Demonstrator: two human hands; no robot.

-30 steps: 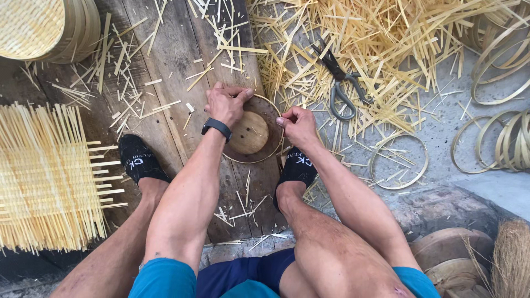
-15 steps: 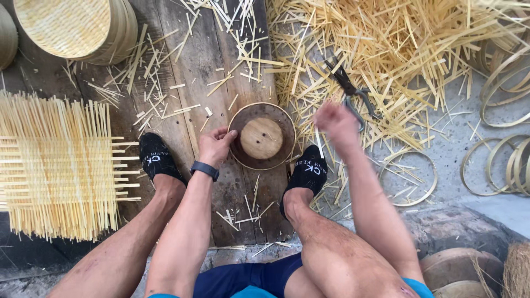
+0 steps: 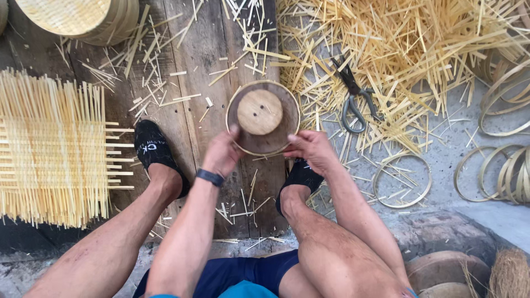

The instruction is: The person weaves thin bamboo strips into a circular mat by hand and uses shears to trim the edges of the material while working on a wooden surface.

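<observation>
A round wooden mould with a thin bamboo hoop around it (image 3: 264,117) lies on dark wooden boards between my feet. A smaller pale wooden disc sits in its middle. My left hand (image 3: 222,153) grips the near left rim of the hoop; a dark band circles that wrist. My right hand (image 3: 311,149) holds the near right rim. Both hands touch the hoop's edge from below in the head view.
A woven mat of bamboo strips (image 3: 52,148) lies at the left. Stacked woven baskets (image 3: 83,19) sit at top left. Loose bamboo slivers (image 3: 397,55) cover the upper right, with dark shears (image 3: 356,102) among them. Several bamboo hoops (image 3: 402,180) lie at right.
My right hand has come back from the right to the hoop's rim. My left hand has moved up onto the near left rim. The view has shifted closer.
</observation>
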